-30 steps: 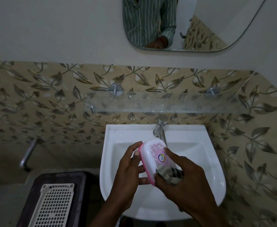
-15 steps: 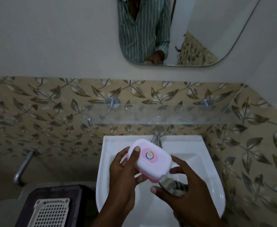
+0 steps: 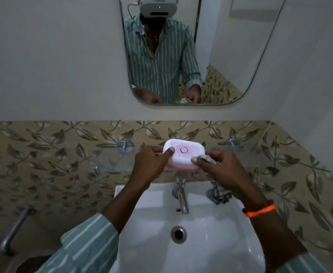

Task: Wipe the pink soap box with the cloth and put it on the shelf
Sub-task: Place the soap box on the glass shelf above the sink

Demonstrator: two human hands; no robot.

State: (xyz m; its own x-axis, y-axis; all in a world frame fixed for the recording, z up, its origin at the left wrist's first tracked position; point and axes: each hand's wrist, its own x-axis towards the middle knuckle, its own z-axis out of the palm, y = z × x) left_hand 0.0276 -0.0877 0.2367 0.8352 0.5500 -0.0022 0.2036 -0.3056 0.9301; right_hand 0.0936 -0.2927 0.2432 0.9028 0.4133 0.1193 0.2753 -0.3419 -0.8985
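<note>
Hands (image 3: 149,164) (image 3: 218,166) clamp soap box (image 3: 183,154) on glass shelf (image 3: 110,164), seemingly mid-span; cloth (image 3: 218,194) under right.

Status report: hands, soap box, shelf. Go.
Both hands on pink soap box at glass shelf: left hand, right hand also holding cloth. Not released. Nothing in the way.

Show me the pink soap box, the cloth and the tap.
pink soap box (image 3: 183,154): head view, middle of its white lid.
cloth (image 3: 218,194): head view, bunch hanging below the right hand.
tap (image 3: 182,200): head view, chrome spout.
</note>
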